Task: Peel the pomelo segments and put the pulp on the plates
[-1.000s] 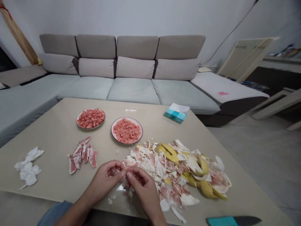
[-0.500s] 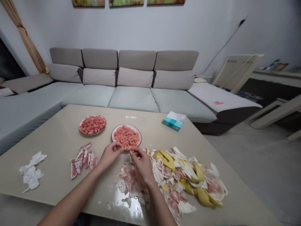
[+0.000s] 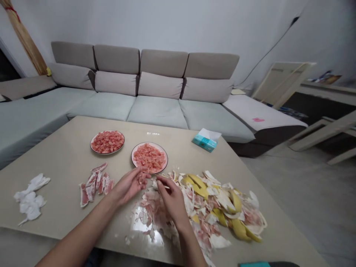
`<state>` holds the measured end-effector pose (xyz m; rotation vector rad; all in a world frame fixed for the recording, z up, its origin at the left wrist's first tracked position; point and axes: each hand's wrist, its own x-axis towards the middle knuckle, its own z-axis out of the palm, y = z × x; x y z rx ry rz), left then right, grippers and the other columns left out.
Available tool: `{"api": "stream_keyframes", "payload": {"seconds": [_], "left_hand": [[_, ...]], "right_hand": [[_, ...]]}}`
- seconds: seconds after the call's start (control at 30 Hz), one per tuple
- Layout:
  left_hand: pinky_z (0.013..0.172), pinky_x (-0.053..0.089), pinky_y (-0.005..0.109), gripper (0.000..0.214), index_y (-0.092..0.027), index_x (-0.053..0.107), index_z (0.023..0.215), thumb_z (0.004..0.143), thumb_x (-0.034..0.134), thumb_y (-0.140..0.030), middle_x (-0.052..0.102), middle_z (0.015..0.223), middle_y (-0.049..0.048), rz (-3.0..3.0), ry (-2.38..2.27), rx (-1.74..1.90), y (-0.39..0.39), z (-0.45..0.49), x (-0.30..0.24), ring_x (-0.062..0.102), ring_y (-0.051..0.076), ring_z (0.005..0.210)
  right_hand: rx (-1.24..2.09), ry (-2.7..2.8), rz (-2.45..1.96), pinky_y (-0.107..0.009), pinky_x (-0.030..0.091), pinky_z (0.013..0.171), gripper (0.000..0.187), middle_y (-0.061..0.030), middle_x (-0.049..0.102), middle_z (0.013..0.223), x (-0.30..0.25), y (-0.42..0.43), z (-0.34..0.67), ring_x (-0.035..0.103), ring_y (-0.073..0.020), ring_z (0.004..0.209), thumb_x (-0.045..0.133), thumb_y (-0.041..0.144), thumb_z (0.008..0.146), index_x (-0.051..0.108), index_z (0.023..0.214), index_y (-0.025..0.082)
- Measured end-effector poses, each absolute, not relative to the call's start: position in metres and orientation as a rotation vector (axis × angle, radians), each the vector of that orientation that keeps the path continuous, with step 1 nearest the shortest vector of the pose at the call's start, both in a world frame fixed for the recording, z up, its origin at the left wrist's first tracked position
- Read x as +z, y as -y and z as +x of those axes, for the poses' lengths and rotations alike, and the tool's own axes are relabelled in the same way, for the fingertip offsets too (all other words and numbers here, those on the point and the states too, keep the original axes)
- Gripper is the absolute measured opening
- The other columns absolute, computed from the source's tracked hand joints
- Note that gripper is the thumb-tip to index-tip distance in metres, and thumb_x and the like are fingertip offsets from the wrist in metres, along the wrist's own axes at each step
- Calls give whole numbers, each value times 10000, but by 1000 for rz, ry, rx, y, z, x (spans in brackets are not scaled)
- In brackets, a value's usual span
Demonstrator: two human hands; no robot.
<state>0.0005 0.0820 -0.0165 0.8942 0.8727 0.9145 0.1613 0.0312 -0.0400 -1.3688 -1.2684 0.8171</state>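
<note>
**Left hand** [image 3: 128, 187]: fingers half-curled, cradling a pulp clump [image 3: 142, 178]. **Right hand** [image 3: 174, 202]: thumb and forefinger pinching a pale sliver [image 3: 166, 187], its long axis nearly level, tip pointing left toward the clump. The hands are just apart, above pith scraps [image 3: 150, 215] on the table [image 3: 63, 159]. Right: rind heap [image 3: 214, 207]. Beyond: near plate [image 3: 167, 157] of pulp, second plate [image 3: 107, 142], tissue box [image 3: 204, 142]. Left: pink strips [image 3: 93, 185], white tissue [image 3: 30, 198].

Tissue packet [image 3: 204, 142], grey sectional sofa [image 3: 157, 115]
</note>
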Motion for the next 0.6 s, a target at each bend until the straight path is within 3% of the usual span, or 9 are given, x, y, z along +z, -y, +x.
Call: {"api": "stream_keyframes", "payload": {"seconds": [0.13, 0.23, 0.4, 0.6], "left_hand": [[450, 302, 163, 499, -181, 492, 1253, 898, 435, -529, 606, 777, 36, 591, -625, 730, -34, -4, -9, 486, 81, 545], [448, 256, 155, 574, -214, 408, 1336, 899, 371, -584, 586, 750, 9, 602, -637, 715, -18, -1, -13, 447, 64, 508], [485, 289, 170, 605, -233, 346, 1386, 895, 379, -584, 617, 784, 28, 734, -673, 682, -16, 0, -25, 505, 94, 578], [634, 470, 274, 650, -207, 379, 1372, 863, 418, -609, 668, 902, 89, 733, -680, 673, -17, -5, -22, 612, 177, 750]], "right_hand": [[951, 1254, -1284, -328, 491, 889, 241, -88, 634, 1155, -27, 13, 148, 590, -224, 1055, 592, 330, 862, 684, 1058, 226], [987, 1336, -1216, -320, 472, 926, 207, -79, 622, 1135, -24, 24, 142, 578, -219, 1072, 604, 306, 856, 690, 1032, 242], [933, 1422, -1260, -337, 448, 947, 144, -69, 632, 1069, -32, 22, 140, 574, -222, 1060, 650, 244, 823, 703, 957, 255], [1074, 1291, -1214, -336, 488, 879, 126, -87, 646, 1021, -37, 19, 138, 601, -231, 994, 617, 310, 844, 706, 879, 228]]}}
